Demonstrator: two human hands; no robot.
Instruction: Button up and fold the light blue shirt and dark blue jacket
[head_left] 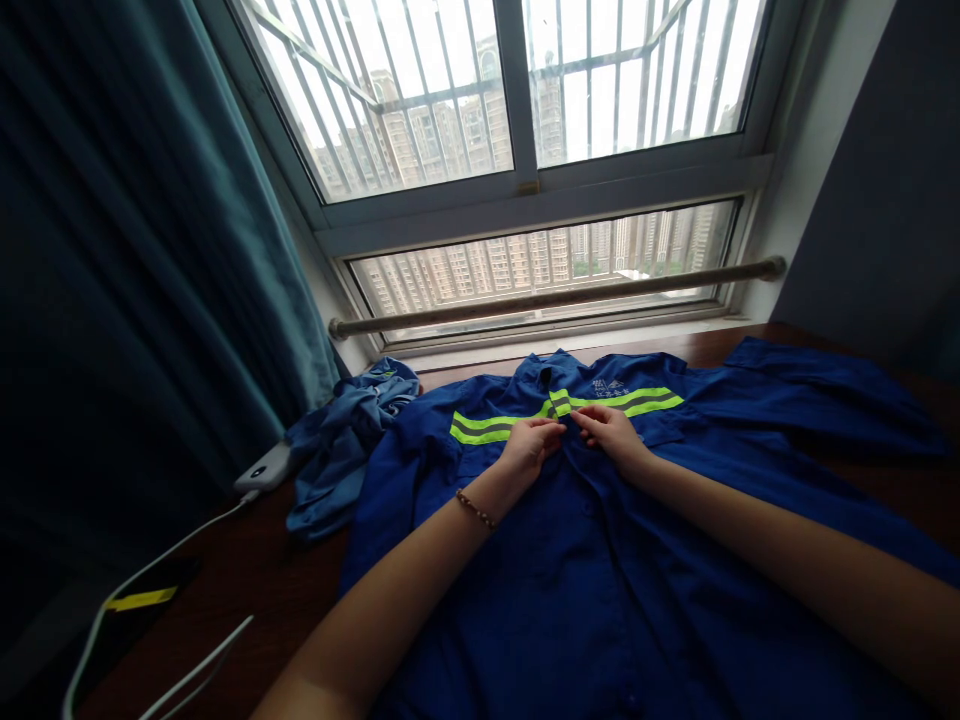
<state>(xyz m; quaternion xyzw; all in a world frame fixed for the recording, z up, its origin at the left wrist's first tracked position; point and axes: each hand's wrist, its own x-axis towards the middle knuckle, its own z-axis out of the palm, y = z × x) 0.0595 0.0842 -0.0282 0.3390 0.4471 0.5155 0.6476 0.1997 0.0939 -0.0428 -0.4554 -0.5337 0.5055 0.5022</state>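
Note:
A blue work jacket point(517, 560) with a yellow-green and grey reflective stripe point(484, 428) across the chest lies spread out, its collar toward the window. My left hand point(531, 446), with a beaded bracelet at the wrist, pinches the front edge of the jacket just below the stripe. Close beside it, my right hand point(609, 436) pinches the other front edge near the stripe's middle. The two sets of fingertips are a small gap apart. Whether a button sits between the fingers is too small to tell. White lettering point(611, 388) shows above the stripe on the right.
Left of the jacket lies a crumpled blue cloth point(337, 450) beside a white device point(264, 468) with a white cable point(169, 550). A dark blue curtain point(187, 220) hangs at the left. Behind the brown wooden surface point(292, 580), a metal rail point(555, 300) crosses the window.

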